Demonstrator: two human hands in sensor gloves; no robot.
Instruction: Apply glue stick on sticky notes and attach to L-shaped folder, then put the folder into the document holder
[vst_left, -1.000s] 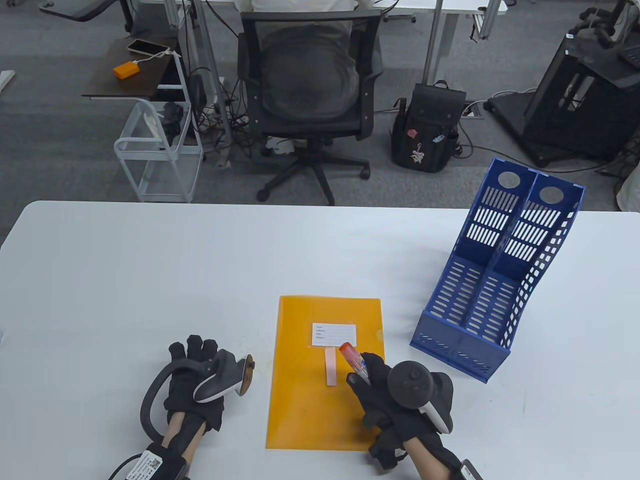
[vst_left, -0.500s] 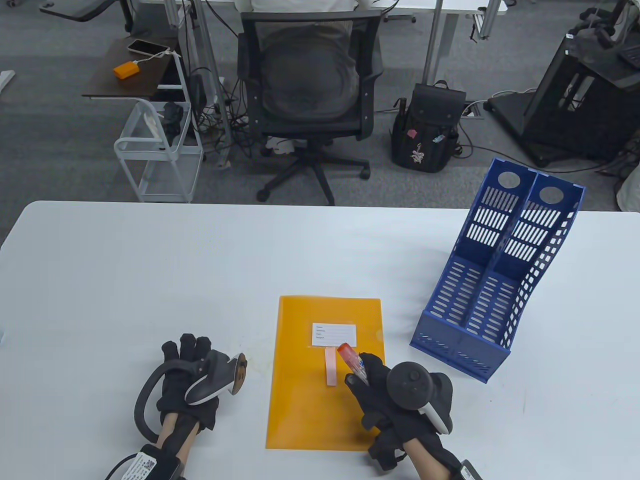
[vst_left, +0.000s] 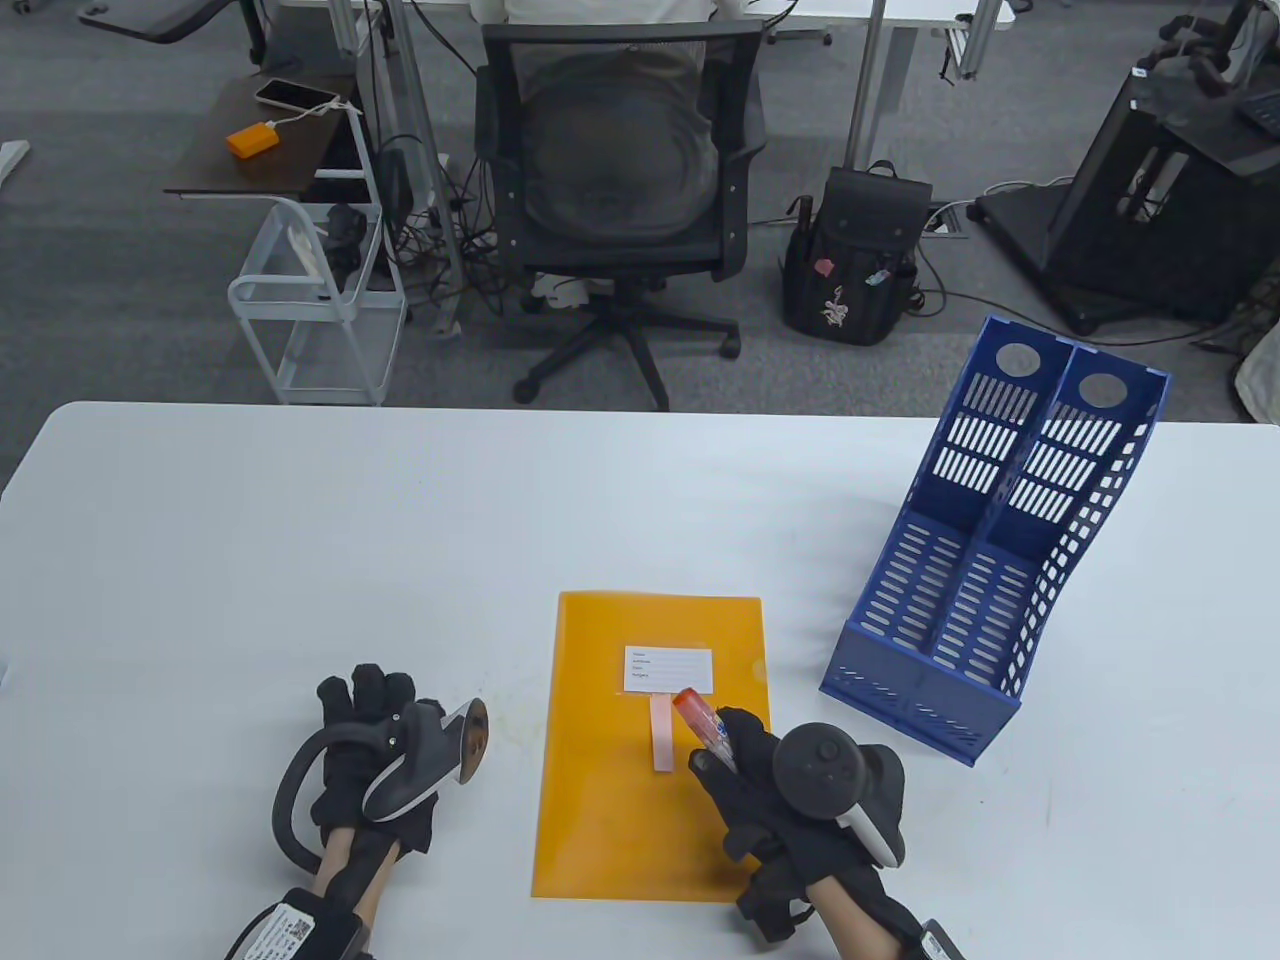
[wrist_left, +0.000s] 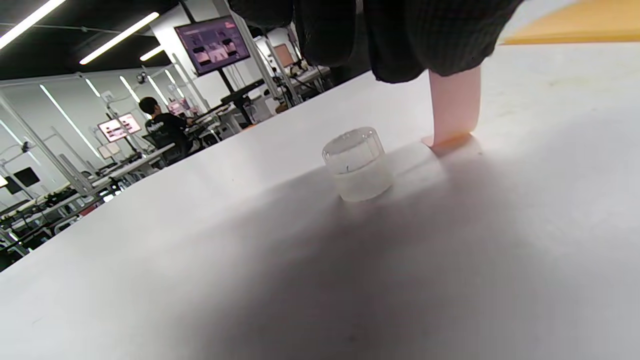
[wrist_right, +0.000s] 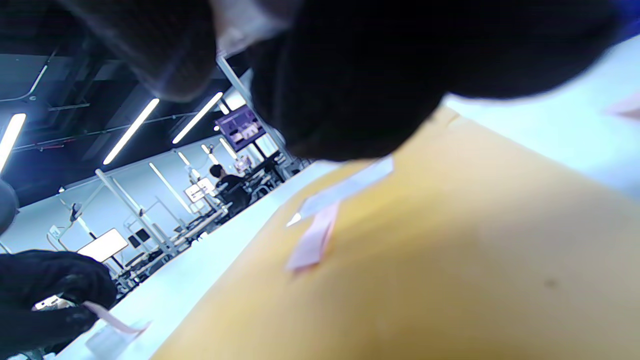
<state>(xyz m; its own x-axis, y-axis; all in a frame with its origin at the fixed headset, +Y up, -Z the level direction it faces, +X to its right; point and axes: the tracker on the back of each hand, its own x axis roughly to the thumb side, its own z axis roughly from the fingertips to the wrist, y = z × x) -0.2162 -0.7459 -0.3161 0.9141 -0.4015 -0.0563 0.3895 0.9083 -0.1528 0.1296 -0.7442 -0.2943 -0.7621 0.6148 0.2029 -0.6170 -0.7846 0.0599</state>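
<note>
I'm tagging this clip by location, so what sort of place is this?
Most likely an open-plan office or lab: an office chair and backpack on grey carpet behind the white table, and rows of desks with wall screens.

left hand (vst_left: 372, 760): fingers pinching, low over table | right hand (vst_left: 790, 800): fingers curled, gripping

Both hands wear black knitted gloves, the left hand (vst_left: 365, 760) and the right hand (vst_left: 790, 800). Each back carries a dark grey tracker with a white underside. A white label with a printed code sits on the left wrist.

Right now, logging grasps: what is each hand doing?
Left hand: pinches a pink sticky note strip.
Right hand: grips the red-tipped glue stick.
</note>
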